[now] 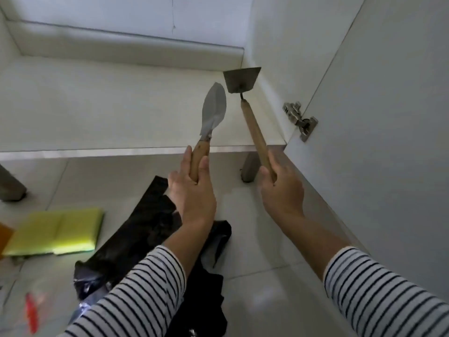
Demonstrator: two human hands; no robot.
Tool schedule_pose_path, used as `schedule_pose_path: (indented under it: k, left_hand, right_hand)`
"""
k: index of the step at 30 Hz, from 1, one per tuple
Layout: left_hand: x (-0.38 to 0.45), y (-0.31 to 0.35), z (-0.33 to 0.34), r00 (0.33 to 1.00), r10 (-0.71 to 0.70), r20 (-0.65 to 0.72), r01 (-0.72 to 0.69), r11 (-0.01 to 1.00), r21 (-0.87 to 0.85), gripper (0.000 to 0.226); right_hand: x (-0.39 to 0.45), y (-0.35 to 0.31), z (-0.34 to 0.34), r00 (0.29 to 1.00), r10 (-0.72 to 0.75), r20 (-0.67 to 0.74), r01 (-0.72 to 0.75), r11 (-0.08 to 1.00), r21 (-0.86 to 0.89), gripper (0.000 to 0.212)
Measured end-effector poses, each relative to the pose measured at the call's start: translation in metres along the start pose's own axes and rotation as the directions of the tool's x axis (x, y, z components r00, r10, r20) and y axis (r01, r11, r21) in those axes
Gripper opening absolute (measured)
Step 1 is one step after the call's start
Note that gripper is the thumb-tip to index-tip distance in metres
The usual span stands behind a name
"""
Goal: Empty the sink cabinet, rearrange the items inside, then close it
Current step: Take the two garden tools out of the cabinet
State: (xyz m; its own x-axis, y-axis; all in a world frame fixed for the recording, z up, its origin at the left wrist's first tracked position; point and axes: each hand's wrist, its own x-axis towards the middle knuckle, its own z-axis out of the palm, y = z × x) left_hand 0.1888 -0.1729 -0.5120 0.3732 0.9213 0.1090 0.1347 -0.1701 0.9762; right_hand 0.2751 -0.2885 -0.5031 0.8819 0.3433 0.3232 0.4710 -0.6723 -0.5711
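Observation:
The white sink cabinet (102, 103) stands open, and its floor holds nothing that I can see. My left hand (194, 190) grips the wooden handle of a small trowel (213, 109), whose metal blade points up over the cabinet's front edge. My right hand (281, 188) holds a small hoe (243, 80) by its long wooden handle. The hoe's flat blade reaches into the cabinet's right rear corner. Both tools are tilted and lifted off the cabinet floor.
The open cabinet door (379, 142) with its metal hinge (300, 120) stands at the right. On the tiled floor lie black plastic bags (145, 234), a yellow-green sponge pack (56, 232) and a red item (31, 314). Cabinet legs (249, 170) stand below the front edge.

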Motion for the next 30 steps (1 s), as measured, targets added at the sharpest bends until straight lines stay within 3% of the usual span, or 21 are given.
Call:
schedule_pose_path:
  k: [9, 17, 22, 30]
  left_hand:
    - [-0.164, -0.043, -0.027, 0.976, -0.216, -0.002, 0.216, 0.974, -0.066, 0.051]
    - [-0.239, -0.078, -0.019, 0.921, -0.358, 0.155, 0.367, 0.930, -0.032, 0.054]
    - [-0.255, -0.098, -0.013, 0.902, -0.358, 0.241, 0.356, 0.933, 0.053, 0.056]
    - [-0.267, -0.124, 0.003, 0.857, -0.401, 0.323, 0.360, 0.915, 0.181, 0.059]
  right_hand:
    - [-0.167, 0.042, -0.027, 0.996, 0.071, -0.053, -0.066, 0.994, 0.087, 0.046]
    - [-0.250, 0.087, -0.035, 0.993, 0.104, -0.062, -0.101, 0.993, 0.058, 0.048]
    - [-0.278, 0.115, -0.034, 0.990, 0.139, -0.016, -0.138, 0.990, 0.016, 0.050]
    - [-0.287, 0.150, -0.021, 0.945, 0.322, 0.065, -0.320, 0.947, -0.033, 0.046]
